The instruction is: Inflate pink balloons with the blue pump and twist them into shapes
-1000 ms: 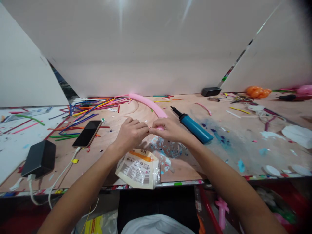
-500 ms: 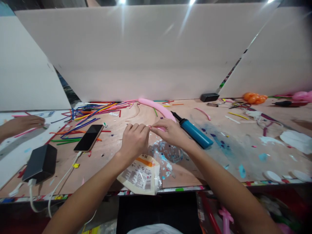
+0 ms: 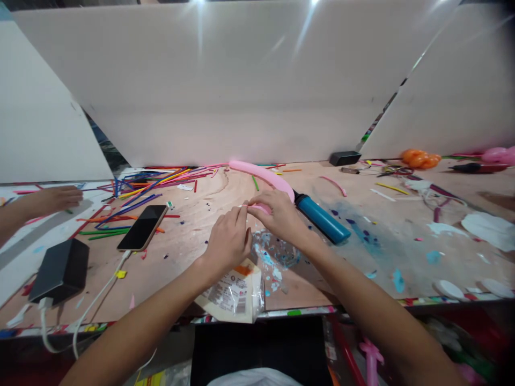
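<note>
A long pink modelling balloon curves from the back of the table round to my hands. Its near end is pinched between the fingertips of my left hand and my right hand, which meet in the middle. Both hands are closed, and my fingers partly hide the balloon's end. Just right of my right hand lies a blue balloon pump, its nozzle behind the balloon. Under my left wrist rests a cream printed packet at the table's front edge.
Uninflated balloons lie piled at back left. A phone is cabled to a black power bank. Another person's hand is at far left. White panels stand behind; an orange balloon shape sits at right.
The bend of the pink balloon has shifted slightly right, now covering the pump's nozzle. My left hand has turned and lowered a little. The other person's hand has moved right.
</note>
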Tool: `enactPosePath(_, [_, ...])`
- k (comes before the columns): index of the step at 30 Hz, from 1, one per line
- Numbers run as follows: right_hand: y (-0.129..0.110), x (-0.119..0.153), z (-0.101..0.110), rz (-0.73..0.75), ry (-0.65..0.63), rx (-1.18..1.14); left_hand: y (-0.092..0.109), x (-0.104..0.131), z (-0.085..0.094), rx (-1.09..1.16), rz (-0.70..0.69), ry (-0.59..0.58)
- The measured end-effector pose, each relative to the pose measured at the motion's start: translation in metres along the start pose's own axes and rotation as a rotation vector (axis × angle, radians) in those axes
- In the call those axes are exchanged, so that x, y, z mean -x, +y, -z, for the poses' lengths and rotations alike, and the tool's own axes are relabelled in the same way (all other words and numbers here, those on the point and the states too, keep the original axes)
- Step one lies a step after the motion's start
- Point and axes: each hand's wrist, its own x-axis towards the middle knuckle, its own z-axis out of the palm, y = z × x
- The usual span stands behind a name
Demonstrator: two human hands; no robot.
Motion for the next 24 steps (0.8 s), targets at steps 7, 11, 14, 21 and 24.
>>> enactPosePath(7, [-0.002, 0.002, -0.001, 0.050, 0.041, -0.035, 0.006, 0.003, -0.005, 0.143, 0.028, -0.057])
enactPosePath(11, [-0.005, 0.005, 0.004, 0.087, 0.038, 0.083, 0.003, 0.001, 0.004, 0.024, -0.013, -0.068])
enactPosePath(14, [-0.006, 0.007, 0.004, 0.088, 0.024, 0.213, -0.004, -0.002, 0.008, -0.082, -0.049, -0.041])
enactPosePath(21, [-0.011, 0.007, -0.001, -0.061, 0.036, 0.067, -0.023, -0.010, 0.005, -0.094, -0.271, 0.231])
enactPosePath(24, [-0.016, 0.005, 0.003, -0.136, 0.033, -0.086, -0.029, -0.013, 0.007, -0.032, -0.402, 0.321])
